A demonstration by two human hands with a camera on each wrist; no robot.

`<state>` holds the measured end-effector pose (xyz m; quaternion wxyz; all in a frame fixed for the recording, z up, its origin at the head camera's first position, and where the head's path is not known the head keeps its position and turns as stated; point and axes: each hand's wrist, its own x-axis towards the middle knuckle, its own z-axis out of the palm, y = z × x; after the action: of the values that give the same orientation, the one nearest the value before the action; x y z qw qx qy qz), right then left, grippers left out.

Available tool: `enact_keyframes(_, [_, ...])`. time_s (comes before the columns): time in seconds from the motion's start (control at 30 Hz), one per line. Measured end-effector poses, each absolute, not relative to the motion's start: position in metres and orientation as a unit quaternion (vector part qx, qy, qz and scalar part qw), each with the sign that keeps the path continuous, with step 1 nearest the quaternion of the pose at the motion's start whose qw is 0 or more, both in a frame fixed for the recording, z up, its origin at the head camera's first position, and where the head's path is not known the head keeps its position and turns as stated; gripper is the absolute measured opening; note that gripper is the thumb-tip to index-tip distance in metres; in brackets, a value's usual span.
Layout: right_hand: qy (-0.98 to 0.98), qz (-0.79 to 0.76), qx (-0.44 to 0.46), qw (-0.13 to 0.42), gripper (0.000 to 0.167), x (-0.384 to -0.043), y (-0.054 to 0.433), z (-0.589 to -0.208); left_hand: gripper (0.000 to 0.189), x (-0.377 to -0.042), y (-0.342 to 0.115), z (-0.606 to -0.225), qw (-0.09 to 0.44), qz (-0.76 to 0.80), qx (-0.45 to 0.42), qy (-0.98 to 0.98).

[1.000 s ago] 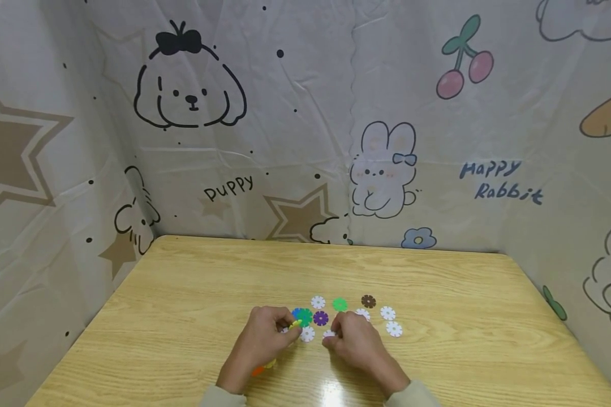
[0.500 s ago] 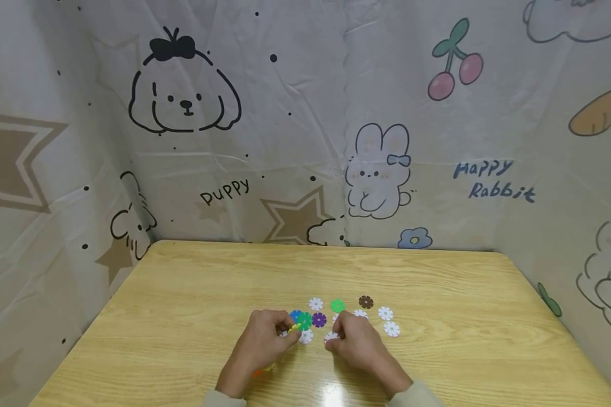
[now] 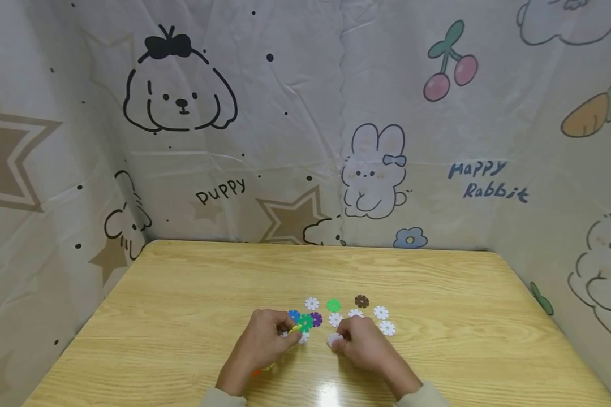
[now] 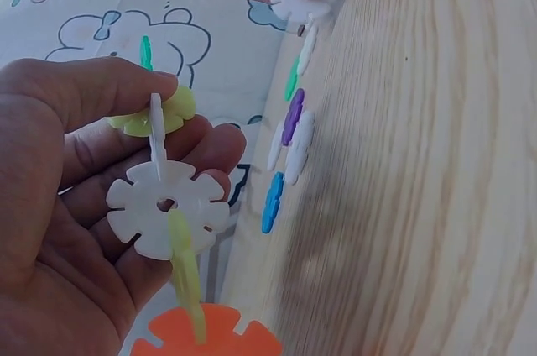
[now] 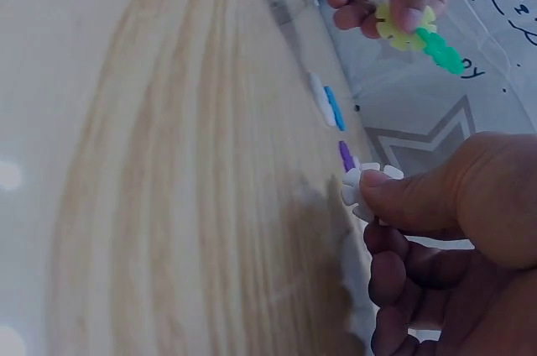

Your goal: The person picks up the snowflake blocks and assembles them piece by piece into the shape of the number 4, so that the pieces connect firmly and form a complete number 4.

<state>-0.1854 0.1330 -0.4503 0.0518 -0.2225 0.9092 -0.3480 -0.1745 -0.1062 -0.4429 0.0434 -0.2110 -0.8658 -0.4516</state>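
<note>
My left hand (image 3: 265,337) is pinching a disc chain (image 4: 134,205) near its green end (image 3: 306,323), above the table (image 3: 224,277) | loose discs (image 3: 333,305) are lying beyond my hands | my right hand (image 3: 364,342) is pinching a white disc (image 3: 333,338), apart from the chain.

Wood-grain table (image 3: 183,294) has rounded far corners, glare patch (image 3: 328,393) on near side. Loose cluster lies flat on it: brown disc (image 3: 358,301), green disc (image 3: 330,306), purple disc (image 3: 318,321), blue disc (image 3: 292,314), several white discs (image 3: 384,328), all notched. Brown, green, one white form far row; blue sits leftmost.
</note>
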Motion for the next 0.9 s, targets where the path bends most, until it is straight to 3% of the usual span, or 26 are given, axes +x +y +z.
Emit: enact_keyframes(0.9, [0.879, -0.419, -0.225, 0.024, 0.012, -0.183, 0.146, -0.428, 0.008, -0.175, -0.092, -0.441, -0.03, -0.454, -0.236, -0.859])
